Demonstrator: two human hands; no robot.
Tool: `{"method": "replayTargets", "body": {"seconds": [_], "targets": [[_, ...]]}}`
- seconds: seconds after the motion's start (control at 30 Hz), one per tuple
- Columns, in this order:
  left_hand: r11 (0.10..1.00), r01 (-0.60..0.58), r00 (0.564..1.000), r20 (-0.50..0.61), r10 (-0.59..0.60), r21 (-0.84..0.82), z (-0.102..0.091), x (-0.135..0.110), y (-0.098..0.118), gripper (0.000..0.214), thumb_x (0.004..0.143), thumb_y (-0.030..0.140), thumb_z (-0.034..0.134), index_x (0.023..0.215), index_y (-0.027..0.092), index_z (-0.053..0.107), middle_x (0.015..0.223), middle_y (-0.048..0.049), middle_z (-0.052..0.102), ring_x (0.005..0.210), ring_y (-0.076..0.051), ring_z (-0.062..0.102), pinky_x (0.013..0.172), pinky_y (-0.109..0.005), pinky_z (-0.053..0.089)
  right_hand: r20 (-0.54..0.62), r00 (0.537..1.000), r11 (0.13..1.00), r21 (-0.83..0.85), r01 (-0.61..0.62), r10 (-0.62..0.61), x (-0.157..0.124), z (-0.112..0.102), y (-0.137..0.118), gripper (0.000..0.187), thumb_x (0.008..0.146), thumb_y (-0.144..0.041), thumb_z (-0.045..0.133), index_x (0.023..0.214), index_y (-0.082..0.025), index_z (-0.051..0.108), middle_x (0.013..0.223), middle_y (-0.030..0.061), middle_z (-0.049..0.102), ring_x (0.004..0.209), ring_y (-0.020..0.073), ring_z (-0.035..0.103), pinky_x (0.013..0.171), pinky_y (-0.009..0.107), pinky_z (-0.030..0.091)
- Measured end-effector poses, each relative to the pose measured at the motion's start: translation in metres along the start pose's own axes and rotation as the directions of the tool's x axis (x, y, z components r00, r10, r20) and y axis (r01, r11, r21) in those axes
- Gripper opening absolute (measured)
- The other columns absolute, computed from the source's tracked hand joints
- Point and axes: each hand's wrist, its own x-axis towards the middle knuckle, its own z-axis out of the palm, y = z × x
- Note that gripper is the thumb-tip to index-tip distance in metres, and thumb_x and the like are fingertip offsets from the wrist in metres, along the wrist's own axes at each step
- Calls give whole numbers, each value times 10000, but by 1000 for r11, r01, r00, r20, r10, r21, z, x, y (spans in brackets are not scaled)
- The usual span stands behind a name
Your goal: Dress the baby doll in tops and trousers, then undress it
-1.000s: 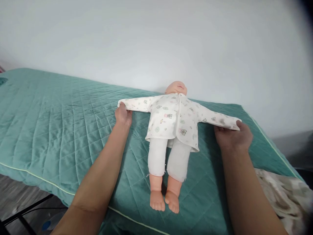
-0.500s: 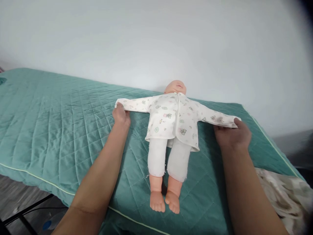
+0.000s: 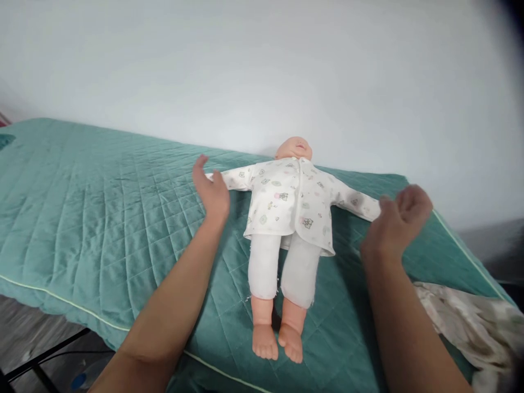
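A baby doll [image 3: 264, 325] lies on its back with its arms spread and bare feet toward me. It wears a white printed jacket [image 3: 282, 202], closed down the front, and its legs look white above the ankles. My left hand [image 3: 210, 188] is raised with fingers apart in front of the end of one sleeve, hiding the cuff. My right hand [image 3: 395, 221] hovers before the other sleeve's end, its thumb apart from the curled fingers, with nothing seen in it. Both cuffs are partly covered from view.
A green quilted cover [image 3: 102, 218] with pale piping spreads under the doll, against a white wall [image 3: 245, 65]. Crumpled printed cloth [image 3: 470, 322] lies at the right near edge. A black metal frame [image 3: 49, 355] and a blue-capped bottle [image 3: 78, 380] show below at the left.
Both hands have let go of the jacket's sleeve ends and lifted off. My left hand has shifted slightly right and opened. The doll's sleeves now rest on their own.
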Motion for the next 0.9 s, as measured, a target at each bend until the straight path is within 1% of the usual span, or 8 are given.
{"method": "replayTargets", "body": {"seconds": [0.1,0.2,0.33,0.47,0.6,0.7,0.8,0.9], "targets": [[996,81,918,391,-60,-39,9,-30,25,256,864,121,622,1067,254,704,1307,-27,659,1405,-205,480,1259,-340,258,419,901,984,-87,158,-108,-37,16,-17,497,885,-235,665,1368,-264,554,1548,53,493,1480,202,409,1276,473,222],[993,119,699,711,-72,-17,12,-51,43,207,827,148,684,995,256,737,1288,-50,686,1436,-265,452,1270,-430,240,738,675,954,-179,239,-30,-59,19,-29,711,853,-334,746,1494,-348,439,1661,10,330,1557,244,257,1289,521,165],[998,-64,448,894,31,-3,5,-60,52,385,749,175,766,1118,274,714,1493,-62,562,1555,-315,259,1302,-537,61,898,440,891,-179,418,-26,-64,16,-36,950,735,-385,860,1537,-406,351,1709,-5,184,1588,303,126,1286,590,125],[990,-138,313,948,51,-8,-3,-59,51,641,669,164,813,1279,280,651,1611,-58,426,1590,-329,148,1301,-534,-31,929,371,847,-191,496,-7,-66,12,-42,975,715,-372,869,1540,-416,352,1713,-7,158,1588,349,89,1282,613,135],[925,-377,223,974,31,57,-7,-61,54,764,732,197,737,1454,275,501,1675,-50,310,1600,-295,108,1305,-527,0,907,418,787,-223,575,-48,-80,5,-47,743,846,-311,740,1509,-354,407,1685,52,248,1572,341,180,1256,622,225],[734,-665,210,978,7,137,-7,-65,59,718,826,188,615,1512,241,409,1679,-63,302,1596,-272,139,1303,-540,63,848,512,738,-258,624,-136,-88,1,-49,456,901,-244,662,1343,-283,555,1556,115,444,1454,320,418,1170,584,384],[609,-774,291,952,100,172,-4,-67,59,488,922,190,511,1409,211,516,1559,-80,500,1503,-262,373,1287,-528,152,745,613,714,-277,643,-263,-88,0,-50,164,898,-220,656,1061,-233,650,1246,112,622,1189,274,603,1021,491,495],[684,-700,456,865,208,205,-2,-65,52,265,942,183,495,1159,207,645,1296,-65,693,1260,-224,591,1163,-433,379,620,753,802,-325,502,-220,-87,0,-49,95,901,-282,668,850,-218,619,931,40,613,884,200,605,809,373,508]]}}
